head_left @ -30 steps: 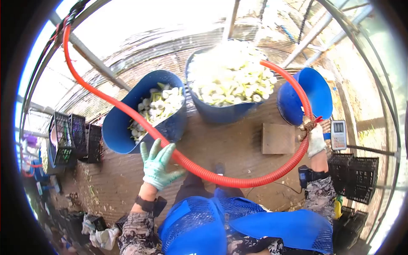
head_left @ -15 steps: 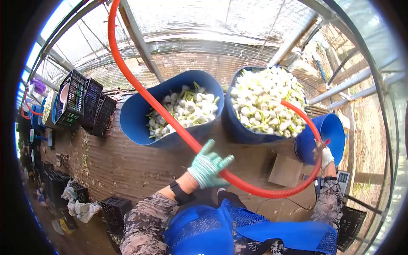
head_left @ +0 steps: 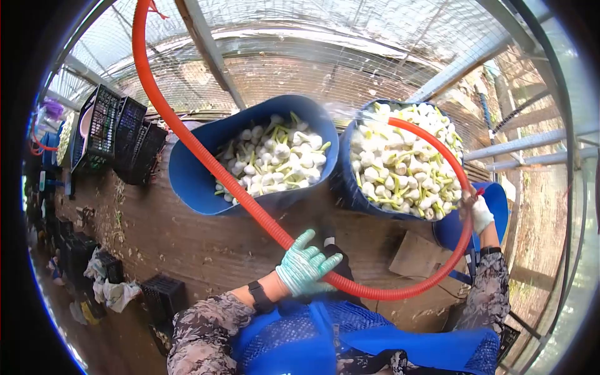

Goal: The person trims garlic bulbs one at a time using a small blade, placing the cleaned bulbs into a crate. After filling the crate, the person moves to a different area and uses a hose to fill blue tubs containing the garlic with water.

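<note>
My left hand (head_left: 306,267), in a pale green and white glove, lies over a red ribbed hose (head_left: 231,181) near my waist, thumb and forefinger sticking out, the other fingers bent around it. At the right, my white-gloved right hand (head_left: 480,214) grips the same hose where it bends upward. The hose's end reaches above a blue tub heaped with garlic bulbs (head_left: 406,165), and a blurry water spray leaves it toward the left. Beside it, a wider blue tub (head_left: 194,181) holds more garlic bulbs (head_left: 275,156) with short green stems.
Another blue tub (head_left: 500,203) stands at the right, behind my right hand. A cardboard-like sheet (head_left: 417,255) lies on the wooden floor. Black crates (head_left: 106,134) lean at the left, with another dark crate (head_left: 164,297) lower down. Mesh walls and metal posts enclose the place.
The hose end has moved left and up over the right garlic tub, and spray now shows at its tip. My right hand has risen slightly. The view has shifted a little.
</note>
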Motion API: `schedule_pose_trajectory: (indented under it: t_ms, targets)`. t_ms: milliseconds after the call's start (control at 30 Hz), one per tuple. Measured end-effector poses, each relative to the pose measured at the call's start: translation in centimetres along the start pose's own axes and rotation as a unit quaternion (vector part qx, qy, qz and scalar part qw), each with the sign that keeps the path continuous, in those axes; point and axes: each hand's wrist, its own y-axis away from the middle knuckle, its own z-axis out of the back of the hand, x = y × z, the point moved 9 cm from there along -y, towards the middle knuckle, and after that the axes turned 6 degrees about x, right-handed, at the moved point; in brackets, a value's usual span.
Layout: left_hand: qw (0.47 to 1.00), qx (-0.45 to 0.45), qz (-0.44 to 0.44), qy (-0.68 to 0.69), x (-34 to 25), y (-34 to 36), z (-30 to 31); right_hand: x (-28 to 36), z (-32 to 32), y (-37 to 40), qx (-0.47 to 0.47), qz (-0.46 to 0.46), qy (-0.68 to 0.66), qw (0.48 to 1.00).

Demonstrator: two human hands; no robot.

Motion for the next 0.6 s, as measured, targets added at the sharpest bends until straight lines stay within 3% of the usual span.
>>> schedule_pose_trajectory:
  t_ms: [200,267,333,467,500,533,600]
  targets:
    - [0.998,-0.034,0.052,-0.013,1.9,-1.0,0.8,2.5,-4.8,-9.3,0.037,-0.069,0.038,0.996]
    - [0.997,-0.027,0.07,-0.017,2.8,-1.3,0.5,1.7,-6.6,-13.1,0.09,-0.101,0.041,0.99]
    - [0.995,-0.028,0.091,-0.025,3.8,-1.5,0.0,1.8,-7.9,-16.4,0.098,-0.084,0.047,0.991]
    - [0.99,-0.046,0.133,-0.029,5.3,-2.2,-0.4,2.3,-10.7,-23.0,0.093,-0.089,0.152,0.98]
    - [0.987,-0.058,0.145,-0.03,5.7,-2.5,-0.4,4.9,-12.2,-22.8,0.055,-0.055,0.195,0.978]
    - [0.985,-0.069,0.156,-0.031,5.9,-2.8,-0.3,4.2,-12.4,-26.3,0.082,-0.037,0.211,0.973]
    - [0.979,-0.089,0.178,-0.033,6.4,-3.5,-0.2,8.1,-16.4,-25.1,0.126,-0.061,0.288,0.947]
